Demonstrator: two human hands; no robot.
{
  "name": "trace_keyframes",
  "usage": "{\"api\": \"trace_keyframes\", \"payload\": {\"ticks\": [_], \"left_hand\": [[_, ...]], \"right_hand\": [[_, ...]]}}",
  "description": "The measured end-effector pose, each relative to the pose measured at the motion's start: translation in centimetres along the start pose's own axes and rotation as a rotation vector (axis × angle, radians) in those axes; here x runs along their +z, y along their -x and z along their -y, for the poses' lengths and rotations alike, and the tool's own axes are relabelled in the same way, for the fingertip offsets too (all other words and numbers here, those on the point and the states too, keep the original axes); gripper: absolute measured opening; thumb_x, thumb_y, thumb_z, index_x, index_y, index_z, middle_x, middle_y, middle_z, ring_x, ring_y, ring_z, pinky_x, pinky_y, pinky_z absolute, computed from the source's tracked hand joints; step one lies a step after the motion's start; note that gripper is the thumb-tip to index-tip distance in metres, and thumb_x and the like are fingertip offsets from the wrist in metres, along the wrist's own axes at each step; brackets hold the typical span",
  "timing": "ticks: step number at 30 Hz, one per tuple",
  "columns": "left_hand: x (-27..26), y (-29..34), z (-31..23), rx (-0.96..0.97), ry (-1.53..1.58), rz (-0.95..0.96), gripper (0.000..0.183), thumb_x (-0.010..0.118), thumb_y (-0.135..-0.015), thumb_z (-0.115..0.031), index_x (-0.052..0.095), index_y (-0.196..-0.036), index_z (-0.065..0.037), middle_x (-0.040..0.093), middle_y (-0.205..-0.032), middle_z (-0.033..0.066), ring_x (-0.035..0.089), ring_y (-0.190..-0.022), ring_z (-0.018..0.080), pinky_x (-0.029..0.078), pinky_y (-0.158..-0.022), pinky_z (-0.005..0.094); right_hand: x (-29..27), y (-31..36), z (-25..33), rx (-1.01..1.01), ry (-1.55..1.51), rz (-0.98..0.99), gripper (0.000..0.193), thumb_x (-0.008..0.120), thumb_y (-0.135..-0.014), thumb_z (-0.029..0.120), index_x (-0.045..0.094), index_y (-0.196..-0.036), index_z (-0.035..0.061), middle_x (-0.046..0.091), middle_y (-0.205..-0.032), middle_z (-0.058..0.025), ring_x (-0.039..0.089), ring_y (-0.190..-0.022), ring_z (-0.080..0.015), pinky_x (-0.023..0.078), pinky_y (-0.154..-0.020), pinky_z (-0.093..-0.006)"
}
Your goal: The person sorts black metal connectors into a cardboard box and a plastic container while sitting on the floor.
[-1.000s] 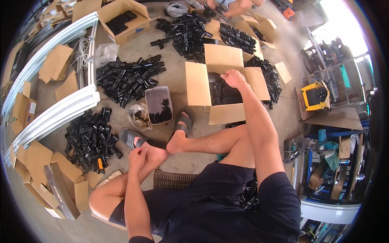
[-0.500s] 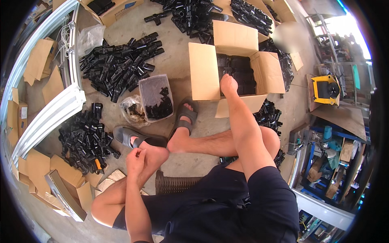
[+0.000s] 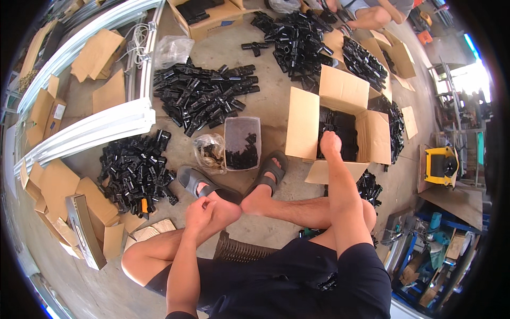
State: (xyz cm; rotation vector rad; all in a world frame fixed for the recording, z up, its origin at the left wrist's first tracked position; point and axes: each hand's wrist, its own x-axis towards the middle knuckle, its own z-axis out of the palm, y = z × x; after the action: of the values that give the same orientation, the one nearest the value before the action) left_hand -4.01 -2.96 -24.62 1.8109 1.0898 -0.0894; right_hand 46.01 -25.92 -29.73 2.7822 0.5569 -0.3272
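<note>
My right hand (image 3: 330, 143) reaches into an open cardboard box (image 3: 303, 123) at the right of centre. Its fingers are curled against the near left part of a packed layer of flat black plastic pieces (image 3: 346, 126). Whatever they grip is hidden. My left hand (image 3: 200, 213) hovers by my left lower leg, fingers drawn together in a pinch; nothing identifiable shows between them. Beyond my feet stands a clear plastic bin (image 3: 242, 121) with small black parts (image 3: 245, 153) in it. A clear plastic bag (image 3: 209, 153) of small pieces leans at its left side.
Heaps of black plastic fittings lie at the left (image 3: 133, 173), far left (image 3: 202, 90) and far middle (image 3: 295, 42). White metal profiles (image 3: 90, 127) and opened cartons (image 3: 58, 186) fill the left side. Another person's legs (image 3: 369, 17) show at the back right. A yellow-framed device (image 3: 441, 166) stands at the right.
The view has swung, so the scene sits farther right and lower, and another person's legs now show at the back. My right hand stays in the box; my left remains pinched near my leg.
</note>
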Motion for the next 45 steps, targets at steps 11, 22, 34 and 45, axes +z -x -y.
{"api": "trace_keyframes", "payload": {"ticks": [11, 22, 34, 45], "left_hand": [[1.2, 3.7, -8.0, 0.099, 0.755, 0.161, 0.026, 0.062, -0.1, -0.017, 0.066, -0.118, 0.002, 0.073, -0.106, 0.0121, 0.069, -0.097, 0.018, 0.054, -0.087, 0.0319], [1.2, 10.4, -11.0, 0.108, 1.489, 0.532, 0.03, 0.057, -0.105, -0.015, 0.059, -0.132, -0.003, 0.069, -0.118, 0.0085, 0.069, -0.106, 0.0237, 0.063, -0.083, 0.0388], [1.7, 12.4, -10.6, 0.185, 1.334, 0.186, 0.042, 0.046, -0.11, -0.022, 0.048, -0.149, -0.007, 0.06, -0.12, 0.0044, 0.063, -0.107, 0.0156, 0.055, -0.095, 0.0386], [0.3, 12.2, -10.2, 0.498, 1.06, 0.198, 0.038, 0.062, -0.098, 0.001, 0.056, -0.136, 0.005, 0.052, -0.129, 0.0071, 0.056, -0.118, 0.0168, 0.048, -0.103, 0.0312]], "right_hand": [[-18.9, 10.8, 2.1, -0.529, -0.84, -0.154, 0.016, 0.071, -0.09, 0.013, 0.073, -0.099, 0.0006, 0.073, -0.091, -0.0167, 0.071, -0.076, -0.0289, 0.056, -0.073, -0.0375], [-16.9, 31.9, 11.6, -0.74, -1.354, 0.118, 0.016, 0.066, -0.095, 0.001, 0.073, -0.11, 0.0012, 0.073, -0.095, -0.0023, 0.064, -0.081, -0.0075, 0.052, -0.074, -0.0248], [-17.3, 35.2, 13.4, -0.556, -1.453, 0.497, 0.025, 0.067, -0.096, 0.003, 0.063, -0.119, -0.0039, 0.067, -0.08, -0.0058, 0.062, -0.064, -0.011, 0.05, -0.054, -0.0268], [-17.9, 37.2, 12.3, -0.499, -1.733, 0.619, 0.035, 0.076, -0.091, 0.006, 0.059, -0.12, -0.0044, 0.07, -0.096, -0.0079, 0.068, -0.082, -0.0126, 0.06, -0.066, -0.0279]]}}
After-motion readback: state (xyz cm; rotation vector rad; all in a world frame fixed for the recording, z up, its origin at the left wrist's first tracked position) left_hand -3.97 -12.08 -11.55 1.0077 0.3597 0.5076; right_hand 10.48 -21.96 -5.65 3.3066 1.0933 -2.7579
